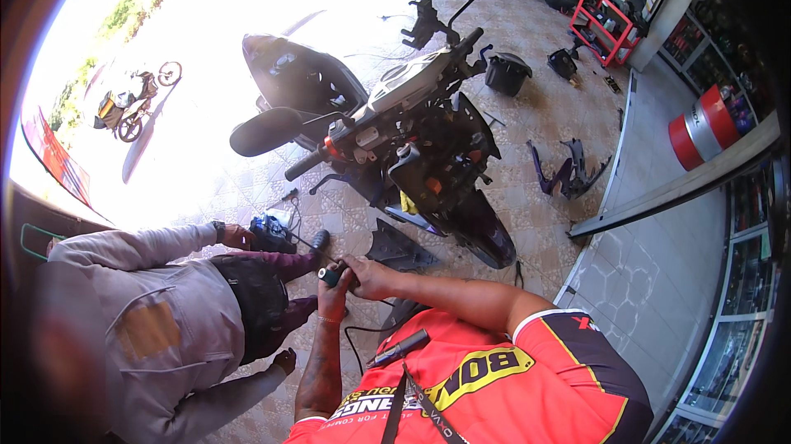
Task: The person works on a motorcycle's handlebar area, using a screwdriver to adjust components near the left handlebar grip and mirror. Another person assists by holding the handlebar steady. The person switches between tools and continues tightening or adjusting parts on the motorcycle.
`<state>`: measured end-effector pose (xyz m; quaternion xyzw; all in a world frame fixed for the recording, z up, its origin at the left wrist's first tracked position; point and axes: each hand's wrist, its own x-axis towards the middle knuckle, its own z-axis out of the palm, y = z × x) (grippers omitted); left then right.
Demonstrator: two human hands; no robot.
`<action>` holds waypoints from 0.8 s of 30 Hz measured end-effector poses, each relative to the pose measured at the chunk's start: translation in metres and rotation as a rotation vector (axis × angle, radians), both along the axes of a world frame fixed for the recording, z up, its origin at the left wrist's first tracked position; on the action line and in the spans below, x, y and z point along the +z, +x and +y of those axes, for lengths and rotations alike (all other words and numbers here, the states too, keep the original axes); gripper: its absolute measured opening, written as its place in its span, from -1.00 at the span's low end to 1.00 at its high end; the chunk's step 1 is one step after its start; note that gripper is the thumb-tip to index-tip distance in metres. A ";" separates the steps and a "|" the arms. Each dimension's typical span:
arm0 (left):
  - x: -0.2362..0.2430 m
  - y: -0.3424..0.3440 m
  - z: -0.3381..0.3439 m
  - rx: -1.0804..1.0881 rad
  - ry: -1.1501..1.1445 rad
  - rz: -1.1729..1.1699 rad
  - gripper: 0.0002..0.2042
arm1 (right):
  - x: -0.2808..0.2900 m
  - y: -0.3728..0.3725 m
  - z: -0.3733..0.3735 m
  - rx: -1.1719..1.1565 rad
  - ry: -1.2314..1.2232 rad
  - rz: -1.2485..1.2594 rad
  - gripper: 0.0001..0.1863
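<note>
My left hand (332, 302) is closed around a small dark cylindrical thing with a green band and pale end (329, 277). Its exact kind cannot be made out. Pressed against it, my right hand (368, 278) has its fingers curled; what they grip is hidden. A thin black cable (350, 343) loops below my hands. Just ahead stands a partly stripped motor scooter (428, 172), its handlebar and inner parts exposed. A dark body panel (395, 246) lies on the tiles between my hands and the scooter's front wheel.
At left stands a person in a grey hoodie (177, 312), close to my left arm. Loose purple-black fairing parts (568, 170) and a black bin-like part (507, 73) lie on the tiled floor. Further right are a red tool trolley (606, 25), a red-and-white drum (703, 127) and glass cabinets (746, 279).
</note>
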<state>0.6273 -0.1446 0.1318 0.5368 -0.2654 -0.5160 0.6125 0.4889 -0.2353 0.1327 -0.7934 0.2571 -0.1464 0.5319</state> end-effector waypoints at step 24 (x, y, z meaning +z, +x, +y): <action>0.028 -0.355 0.049 -0.737 0.050 -0.129 -0.68 | 0.049 -0.421 0.134 -0.425 0.001 0.075 -0.28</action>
